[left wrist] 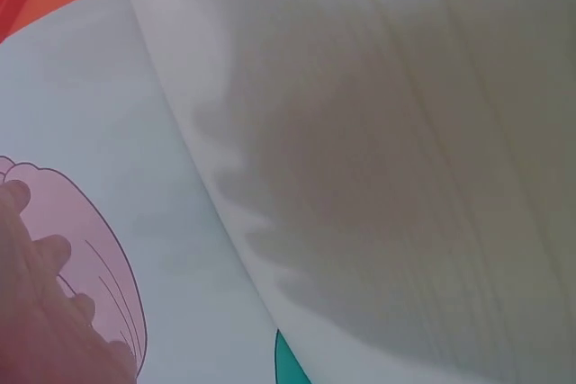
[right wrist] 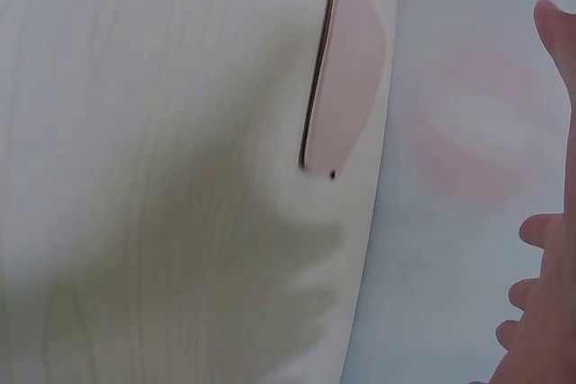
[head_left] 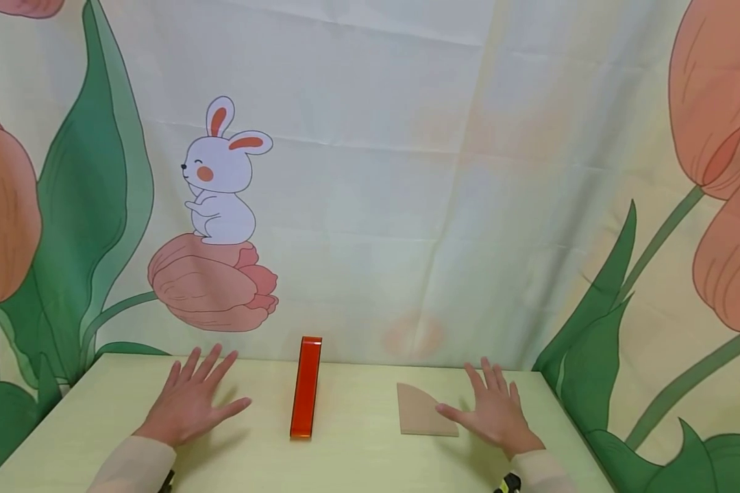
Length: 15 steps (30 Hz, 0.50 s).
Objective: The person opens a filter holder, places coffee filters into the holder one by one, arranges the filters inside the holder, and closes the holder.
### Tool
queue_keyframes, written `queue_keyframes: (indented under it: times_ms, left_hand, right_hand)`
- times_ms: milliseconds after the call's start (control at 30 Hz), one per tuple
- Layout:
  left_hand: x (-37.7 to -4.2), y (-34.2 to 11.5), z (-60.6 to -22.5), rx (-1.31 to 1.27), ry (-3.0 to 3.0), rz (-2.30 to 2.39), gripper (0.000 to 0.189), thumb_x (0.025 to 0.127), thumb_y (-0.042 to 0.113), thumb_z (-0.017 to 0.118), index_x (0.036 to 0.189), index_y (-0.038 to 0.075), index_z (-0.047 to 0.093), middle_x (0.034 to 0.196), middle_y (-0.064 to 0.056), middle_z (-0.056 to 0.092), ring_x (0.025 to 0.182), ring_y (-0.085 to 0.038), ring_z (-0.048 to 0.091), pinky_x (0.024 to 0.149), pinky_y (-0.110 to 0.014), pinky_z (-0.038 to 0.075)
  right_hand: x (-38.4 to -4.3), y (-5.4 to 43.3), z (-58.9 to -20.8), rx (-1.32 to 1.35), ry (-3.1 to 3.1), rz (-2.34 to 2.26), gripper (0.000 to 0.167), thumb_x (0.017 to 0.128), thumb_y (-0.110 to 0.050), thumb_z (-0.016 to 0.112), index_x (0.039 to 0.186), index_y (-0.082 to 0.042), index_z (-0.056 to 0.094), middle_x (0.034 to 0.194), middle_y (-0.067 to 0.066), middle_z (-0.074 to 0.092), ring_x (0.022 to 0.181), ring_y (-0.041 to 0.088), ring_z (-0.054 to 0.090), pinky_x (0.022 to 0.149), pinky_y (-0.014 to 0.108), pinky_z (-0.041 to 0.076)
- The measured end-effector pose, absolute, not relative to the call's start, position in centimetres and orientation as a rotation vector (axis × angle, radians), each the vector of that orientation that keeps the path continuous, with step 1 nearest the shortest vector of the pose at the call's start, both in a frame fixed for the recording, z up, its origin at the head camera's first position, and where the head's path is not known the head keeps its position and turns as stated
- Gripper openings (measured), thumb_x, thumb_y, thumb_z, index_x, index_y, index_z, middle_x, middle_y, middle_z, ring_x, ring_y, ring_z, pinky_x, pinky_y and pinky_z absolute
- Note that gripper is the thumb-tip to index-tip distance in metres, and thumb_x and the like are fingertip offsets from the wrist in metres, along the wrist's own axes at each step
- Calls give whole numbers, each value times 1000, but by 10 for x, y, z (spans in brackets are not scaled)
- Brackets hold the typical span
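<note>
A long, narrow red object (head_left: 305,387) with a glossy edge lies on the table between the hands; its exact kind cannot be told. My left hand (head_left: 196,404) hovers to its left, fingers spread and holding nothing. To the right lies a flat tan quarter-circle piece (head_left: 421,413), also seen in the right wrist view as a pale piece (right wrist: 346,74) with a dark edge. My right hand (head_left: 493,411) is held over the table with fingers spread, its thumb overlapping the piece's right side in the head view. Shadows below both hands show them raised off the surface.
The pale table (head_left: 351,459) ends at the back against a hanging cloth (head_left: 358,205) printed with tulips, leaves and a white rabbit. The cloth also runs along the table's left and right sides.
</note>
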<state>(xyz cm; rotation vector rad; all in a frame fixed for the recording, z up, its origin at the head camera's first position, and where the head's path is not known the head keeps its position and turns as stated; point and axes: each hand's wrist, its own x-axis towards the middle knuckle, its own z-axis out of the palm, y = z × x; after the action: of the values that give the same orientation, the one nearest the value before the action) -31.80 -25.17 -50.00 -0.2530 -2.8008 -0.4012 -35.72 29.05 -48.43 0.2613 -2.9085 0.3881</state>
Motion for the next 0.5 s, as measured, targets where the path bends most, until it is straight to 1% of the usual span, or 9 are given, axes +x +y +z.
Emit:
queue_keyframes:
  times_ms: [167,300,400,500]
  left_hand:
    - [-320,-244,-496,-322,-2769,-448,95,91,73,56,160,11,34,165,-22,31,151,-53,21,121,-71,16]
    - [-323,-238,-494,-336,-2769,-526,93,93,71,55,160,12,33,164,-22,33,151,-50,23,122,-69,20]
    - [-324,-234,-492,-337,-2767,-586,90,94,71,54,160,13,33,164,-21,34,152,-48,23,120,-69,23]
    - [-325,-230,-490,-338,-2758,-644,89,94,72,53,159,13,35,164,-19,36,152,-47,25,118,-70,28]
  right_hand:
    - [-353,271,-485,314,-2843,549,108,81,-79,64,158,-8,36,168,22,21,154,47,22,119,71,24]
    - [-347,255,-485,331,-2793,748,106,82,-76,67,157,-7,38,169,17,21,155,43,23,117,68,31]
    - [-343,244,-485,329,-2769,862,105,81,-75,69,157,-9,38,170,13,21,155,40,23,116,66,35]
    - [-341,234,-486,322,-2732,954,103,81,-74,71,155,-9,41,170,11,24,155,39,25,116,66,35]
